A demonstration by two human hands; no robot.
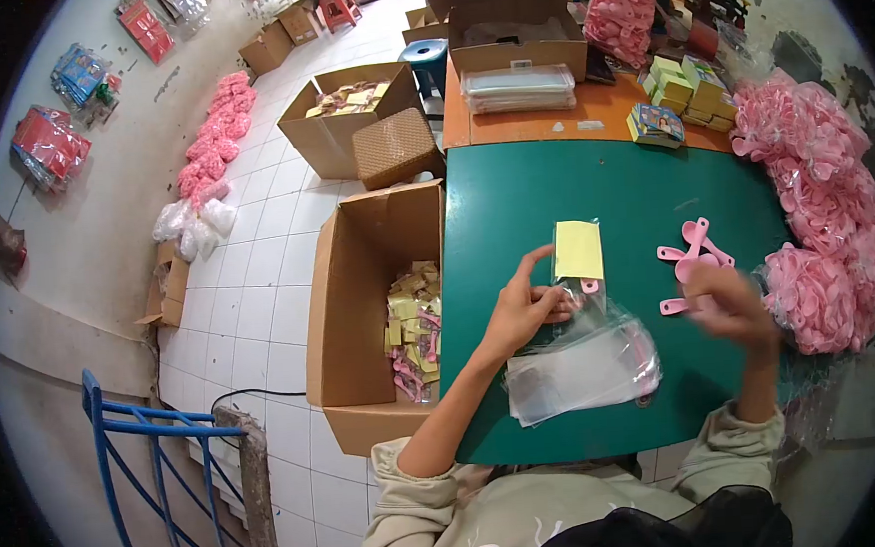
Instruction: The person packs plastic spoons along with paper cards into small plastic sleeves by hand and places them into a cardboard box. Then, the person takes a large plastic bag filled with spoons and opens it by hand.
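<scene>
While the left hand pinches a small clear bag with a yellow card in it, the right hand is blurry, so I cannot tell if its fingers hold anything. Pink spoons lie just beside them. More clear bags lie near the left fingers, on the green table. Left of those stands a big open box.

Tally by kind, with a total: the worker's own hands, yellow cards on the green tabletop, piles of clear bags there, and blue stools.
Hands: 2 (left hand, right hand)
Yellow card: 1
Pile of clear bags: 1
Blue stool: 1
Total: 5
</scene>
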